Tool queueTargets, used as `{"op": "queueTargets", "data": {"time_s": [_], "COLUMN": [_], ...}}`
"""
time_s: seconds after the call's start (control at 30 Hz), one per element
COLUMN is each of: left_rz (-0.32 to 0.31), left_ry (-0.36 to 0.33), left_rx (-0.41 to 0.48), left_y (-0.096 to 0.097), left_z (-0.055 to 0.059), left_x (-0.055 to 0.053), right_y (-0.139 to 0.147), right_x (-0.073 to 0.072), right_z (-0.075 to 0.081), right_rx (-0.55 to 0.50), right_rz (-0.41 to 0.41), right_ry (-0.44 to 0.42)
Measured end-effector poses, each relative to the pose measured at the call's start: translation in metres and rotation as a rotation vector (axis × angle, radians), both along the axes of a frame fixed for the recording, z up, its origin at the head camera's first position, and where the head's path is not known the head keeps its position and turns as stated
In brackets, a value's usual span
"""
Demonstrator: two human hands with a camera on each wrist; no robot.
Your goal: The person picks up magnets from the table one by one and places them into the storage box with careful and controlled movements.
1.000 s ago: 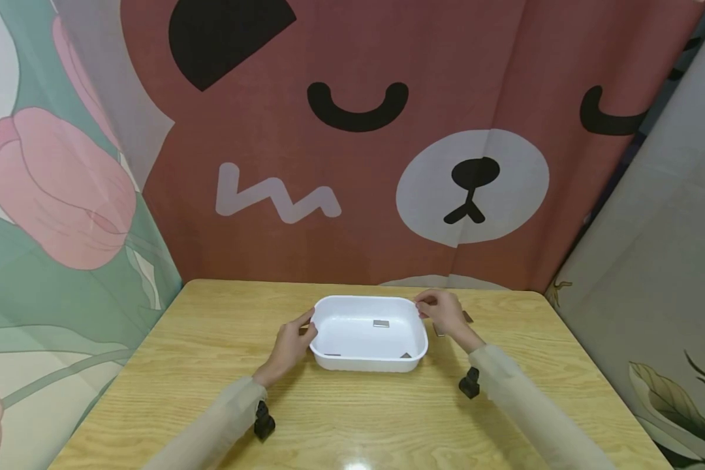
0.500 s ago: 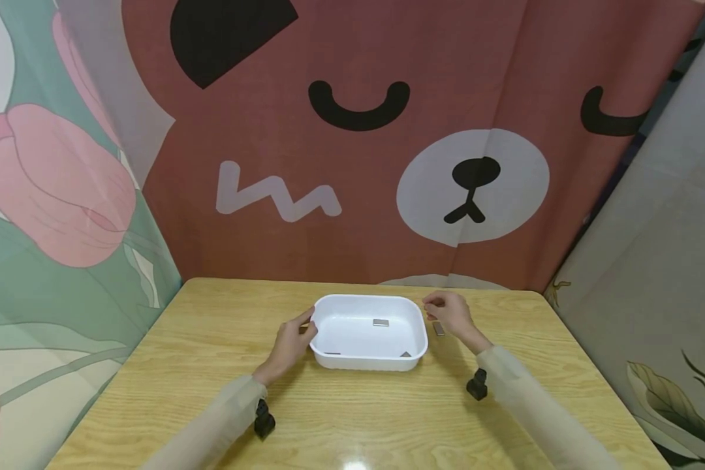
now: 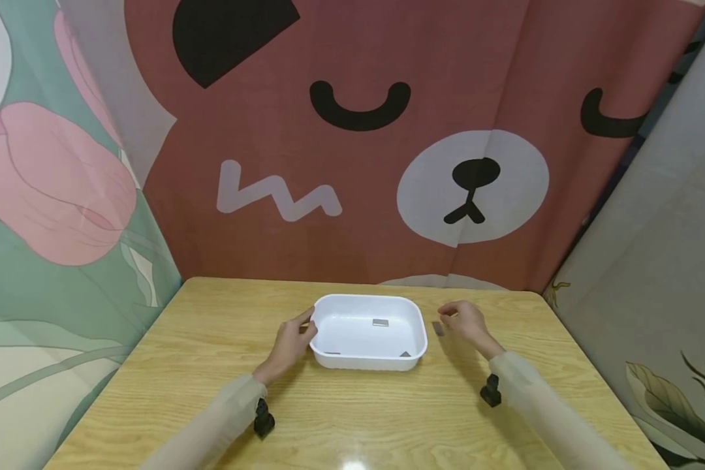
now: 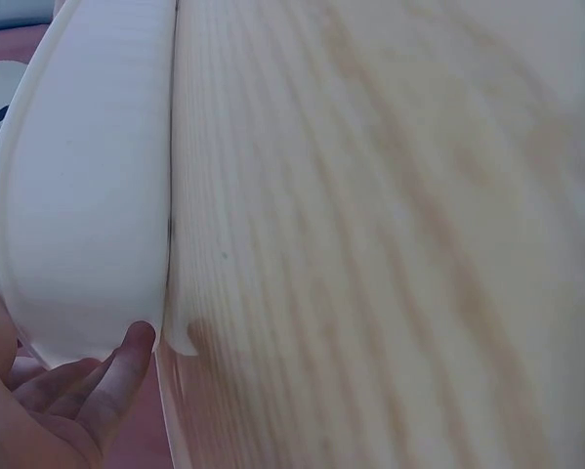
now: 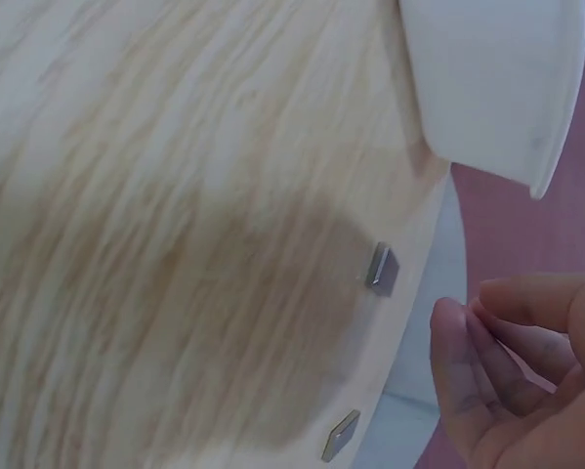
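My left hand (image 3: 288, 349) grips the left end of a white plastic basin (image 3: 361, 363), thumb at the rim. In the left wrist view, fingertips (image 4: 136, 342) press against its outer wall. My right hand (image 3: 467, 323) hovers above the table right of the basin. Its fingers are loosely bent with the tips close together, and nothing shows between them. Below it, in the right wrist view, lie two small flat metallic pieces (image 5: 382, 269), apart from each other. Inside the basin are a silver rectangular piece (image 3: 380, 322), a thin flat one (image 3: 331, 353) and a dark corner-shaped one (image 3: 406, 354), partly hidden by the front wall.
The wood-grain table (image 3: 352, 411) has its far edge just behind the basin. Printed curtains (image 3: 358, 241) hang behind and at both sides. A small black device (image 3: 264, 418) is strapped at each wrist.
My right hand has moved from the basin's back right corner rightward over the table, away from the rim. The left hand and the basin stay about where they were.
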State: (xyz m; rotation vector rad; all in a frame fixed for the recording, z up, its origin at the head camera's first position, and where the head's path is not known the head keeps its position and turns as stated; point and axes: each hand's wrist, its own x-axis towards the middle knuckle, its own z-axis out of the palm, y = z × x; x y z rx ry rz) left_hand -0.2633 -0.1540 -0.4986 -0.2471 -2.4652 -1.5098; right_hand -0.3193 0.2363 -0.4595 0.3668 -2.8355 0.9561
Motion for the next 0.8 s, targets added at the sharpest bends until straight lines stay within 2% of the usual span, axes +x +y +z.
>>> {"op": "queueTargets", "data": {"time_s": [0.23, 0.5, 0.63, 0.8], "left_rz": [0.001, -0.007, -0.008, -0.002], "left_ry": [-0.001, 0.010, 0.004, 0.002], "left_rx": [0.000, 0.009, 0.014, 0.019], "left_y": [0.001, 0.001, 0.001, 0.000], "left_z": [0.000, -0.001, -0.002, -0.004], "left_x": [0.000, -0.001, -0.002, -0.003], "right_y": [0.003, 0.005, 0.004, -0.001], "right_x": [0.001, -0.011, -0.014, -0.013], "right_z": [-0.005, -0.015, -0.018, -0.015], "right_rx": [0.072, 0.114, 0.154, 0.205], "right_rz": [0.030, 0.071, 0.100, 0.131], "right_ry": [0.008, -0.111, -0.107, -0.088]}}
